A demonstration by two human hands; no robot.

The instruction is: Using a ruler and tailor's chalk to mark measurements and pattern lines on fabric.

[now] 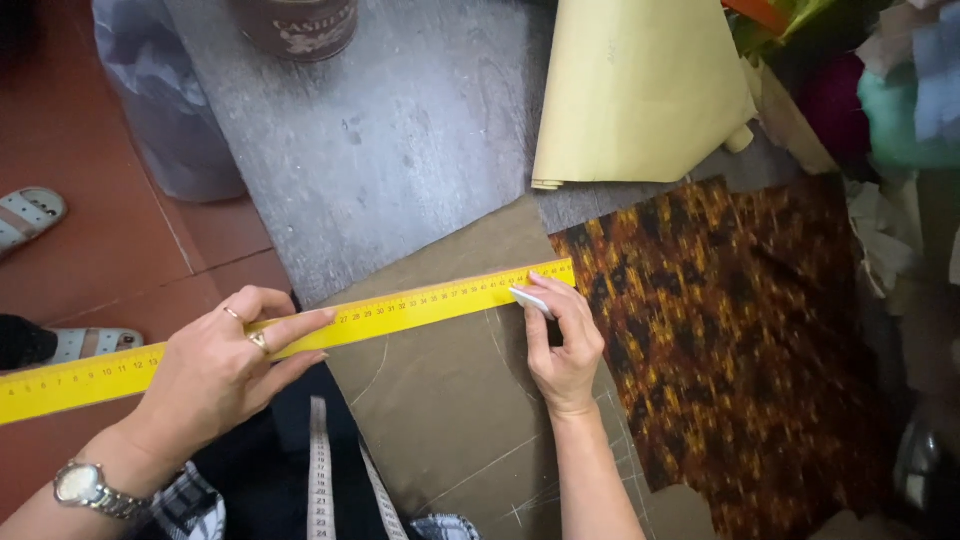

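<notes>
head cam, only view | worn up top, looking pretty much straight down on the grey worktop (420, 140) | close in, arm's reach | worktop runs toward 12, red floor (90, 270) at 9-10, wearer's own body at 6 | nothing shared, no second view

grey wooden table (400, 150), olive fabric (450, 400), patterned cloth (740, 340), cream paper roll (635, 90), perhaps a tin (300, 25)
</notes>
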